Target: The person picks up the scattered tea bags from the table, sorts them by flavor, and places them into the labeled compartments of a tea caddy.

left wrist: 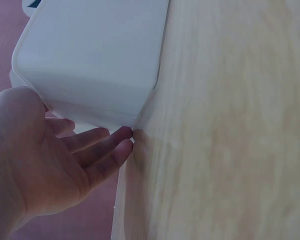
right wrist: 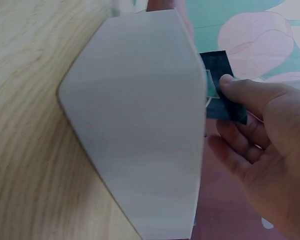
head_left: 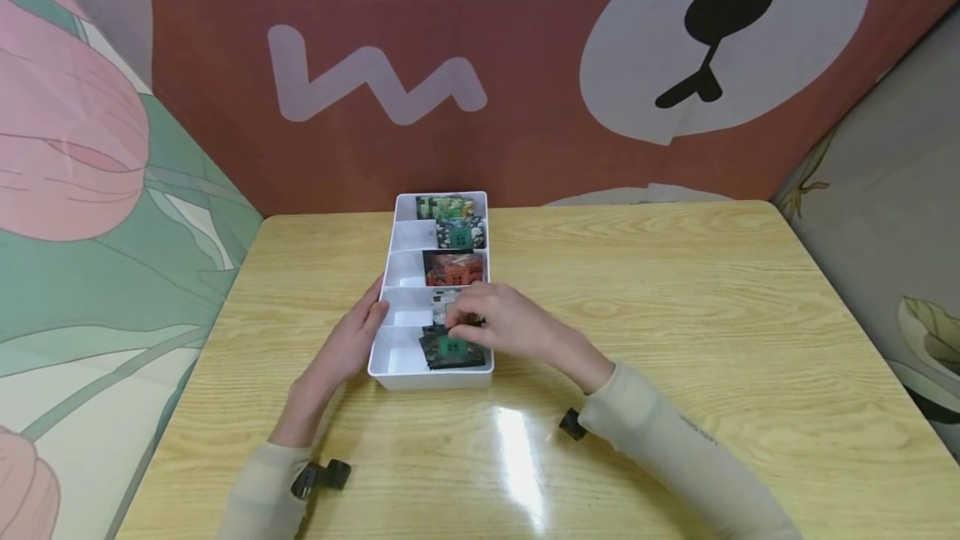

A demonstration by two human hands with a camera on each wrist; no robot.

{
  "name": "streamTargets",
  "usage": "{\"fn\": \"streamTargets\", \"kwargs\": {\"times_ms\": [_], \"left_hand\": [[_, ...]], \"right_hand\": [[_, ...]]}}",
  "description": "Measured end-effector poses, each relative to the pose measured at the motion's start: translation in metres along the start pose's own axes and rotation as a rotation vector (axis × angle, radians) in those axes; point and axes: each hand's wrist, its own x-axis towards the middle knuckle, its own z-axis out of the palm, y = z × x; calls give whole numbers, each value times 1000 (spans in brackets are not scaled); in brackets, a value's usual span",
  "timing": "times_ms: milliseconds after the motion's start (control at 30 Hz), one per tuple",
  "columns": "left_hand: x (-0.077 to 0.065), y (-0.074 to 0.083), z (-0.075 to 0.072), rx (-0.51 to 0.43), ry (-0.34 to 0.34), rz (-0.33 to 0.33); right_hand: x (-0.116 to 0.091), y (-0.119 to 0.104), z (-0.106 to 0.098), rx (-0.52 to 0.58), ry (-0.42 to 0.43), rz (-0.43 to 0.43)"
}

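Note:
A long white divided box [head_left: 431, 378] stands on the table, its row of compartments running away from me. My left hand [head_left: 351, 342] holds its left side, thumb over the rim and fingers along the outer wall [left wrist: 90, 60]. Over the nearer compartments, my right hand [head_left: 510, 322] pinches a dark flat packet with a green print [right wrist: 216, 62] between thumb and fingers, above the rim in the right wrist view. Similar dark packets [head_left: 453, 350] lie in the nearest compartment. Pale packets [head_left: 442, 300] in the one behind are partly hidden by my right hand.
Farther compartments hold red packets [head_left: 454, 269], black-and-white ones with a green label [head_left: 461, 233], and green-yellow ones [head_left: 446, 207]. Divider walls separate them. The wooden table [head_left: 675, 298] ends at a patterned backdrop [head_left: 517, 140] close behind the box.

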Motion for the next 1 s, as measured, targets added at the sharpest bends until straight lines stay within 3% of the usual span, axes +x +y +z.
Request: {"fn": "streamTargets", "kwargs": {"times_ms": [233,533,1000], "left_hand": [[-1,2,0,1,1,4],[0,1,0,-1,-5,-1],[-1,3,-1,-5,6,4]], "right_hand": [[-3,8,8,-90,19,-19],[-6,10,10,-139,12,18],[-15,4,11,-117,6,-88]]}}
